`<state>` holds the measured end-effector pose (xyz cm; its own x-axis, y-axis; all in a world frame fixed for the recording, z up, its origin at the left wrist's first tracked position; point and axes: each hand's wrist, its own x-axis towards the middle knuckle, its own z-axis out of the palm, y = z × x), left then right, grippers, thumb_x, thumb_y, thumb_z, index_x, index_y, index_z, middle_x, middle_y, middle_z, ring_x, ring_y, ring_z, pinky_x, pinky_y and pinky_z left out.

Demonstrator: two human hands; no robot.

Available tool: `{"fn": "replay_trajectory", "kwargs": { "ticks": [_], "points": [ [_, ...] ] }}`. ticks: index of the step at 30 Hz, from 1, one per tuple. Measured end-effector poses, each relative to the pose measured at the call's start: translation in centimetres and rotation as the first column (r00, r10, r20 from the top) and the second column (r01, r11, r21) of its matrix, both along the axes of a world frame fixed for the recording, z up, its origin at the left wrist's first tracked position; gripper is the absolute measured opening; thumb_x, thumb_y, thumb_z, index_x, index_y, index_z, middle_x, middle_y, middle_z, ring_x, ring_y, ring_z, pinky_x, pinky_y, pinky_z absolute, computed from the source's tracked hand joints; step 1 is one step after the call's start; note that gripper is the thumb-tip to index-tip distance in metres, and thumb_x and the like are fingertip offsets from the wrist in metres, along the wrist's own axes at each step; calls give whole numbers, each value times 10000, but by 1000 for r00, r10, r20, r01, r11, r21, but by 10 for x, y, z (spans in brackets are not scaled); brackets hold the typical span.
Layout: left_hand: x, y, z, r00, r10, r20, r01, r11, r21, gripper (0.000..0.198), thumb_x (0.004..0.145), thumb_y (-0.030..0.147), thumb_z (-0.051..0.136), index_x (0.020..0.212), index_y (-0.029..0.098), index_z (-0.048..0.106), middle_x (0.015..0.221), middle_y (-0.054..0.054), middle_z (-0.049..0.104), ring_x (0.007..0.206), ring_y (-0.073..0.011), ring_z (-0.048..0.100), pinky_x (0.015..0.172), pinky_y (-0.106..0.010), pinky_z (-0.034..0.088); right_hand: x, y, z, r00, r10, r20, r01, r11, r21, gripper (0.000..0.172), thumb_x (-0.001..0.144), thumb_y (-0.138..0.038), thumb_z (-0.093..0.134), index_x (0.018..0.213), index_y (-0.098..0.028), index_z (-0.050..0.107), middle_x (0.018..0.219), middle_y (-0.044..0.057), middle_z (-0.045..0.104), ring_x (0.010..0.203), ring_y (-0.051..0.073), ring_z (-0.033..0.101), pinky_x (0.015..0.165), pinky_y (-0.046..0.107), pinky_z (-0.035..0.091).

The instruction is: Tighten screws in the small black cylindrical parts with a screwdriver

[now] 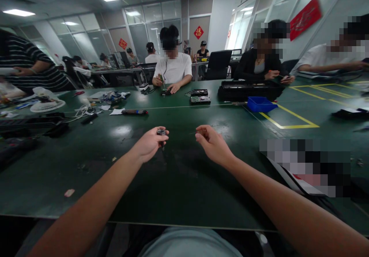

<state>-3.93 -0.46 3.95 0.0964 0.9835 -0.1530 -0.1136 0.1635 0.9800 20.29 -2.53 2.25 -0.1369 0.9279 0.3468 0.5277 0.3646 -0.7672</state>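
Note:
My left hand (151, 144) is closed around a small dark cylindrical part (161, 132) with a ring-like open top, held above the green table. A narrow dark end of that part points down below the fingers. Across a short gap, my right hand (212, 143) pinches a thin wire-like piece (192, 134) whose tip sticks out to the left, toward the left hand. Something reddish-brown shows between the right fingers, but I cannot make out its shape. The two held things are apart, and neither hand touches the table.
Beyond my hands lie a dark pen-like electric screwdriver (135, 112), hard drives (200, 99), a blue bin (261, 104) and a long black casing (249, 90). A white round fan-like part (47, 105) sits left. A blurred-out flat object (305, 168) lies right. Co-workers sit opposite.

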Motion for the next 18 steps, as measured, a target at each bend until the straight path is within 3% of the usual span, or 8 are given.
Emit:
{"fn": "replay_trajectory", "kwargs": {
  "ticks": [5, 9, 14, 18],
  "points": [
    [37, 1, -5, 992, -116, -50, 121, 986, 113, 365, 740, 100, 677, 1089, 190, 615, 1127, -104, 628, 842, -157, 596, 734, -308, 472, -2, 0, 1, 1000, -17, 7, 17, 1000, -1, 227, 958, -302, 466, 1132, -204, 575, 798, 23, 695, 760, 190, 668, 712, 321, 473],
    [51, -1, -8, 968, -116, -224, 178, 942, 286, 415, 769, 107, 693, 1169, 202, 636, 1149, -88, 666, 1037, -198, 619, 951, -365, 472, -1, 0, 3, 999, -38, 30, 38, 999, 12, 218, 950, -355, 503, 1032, -204, 637, 735, 10, 683, 693, 181, 652, 661, 304, 451],
    [51, -1, -25, 912, -1, -410, 182, 897, 402, 475, 777, 106, 711, 1236, 183, 615, 1207, -91, 675, 1076, -213, 638, 994, -378, 471, -1, -1, 3, 997, -65, 45, 63, 997, 54, 291, 910, -464, 573, 788, -211, 647, 659, 0, 646, 602, 167, 590, 592, 298, 407],
    [41, 3, -36, 870, 23, -492, 216, 880, 423, 407, 774, 122, 727, 1170, 187, 656, 1163, -73, 700, 1066, -222, 650, 990, -378, 476, -2, -2, 3, 997, -67, 28, 64, 995, 79, 306, 885, -486, 614, 752, -211, 619, 633, -6, 628, 575, 157, 568, 570, 289, 400]
  ]
}}
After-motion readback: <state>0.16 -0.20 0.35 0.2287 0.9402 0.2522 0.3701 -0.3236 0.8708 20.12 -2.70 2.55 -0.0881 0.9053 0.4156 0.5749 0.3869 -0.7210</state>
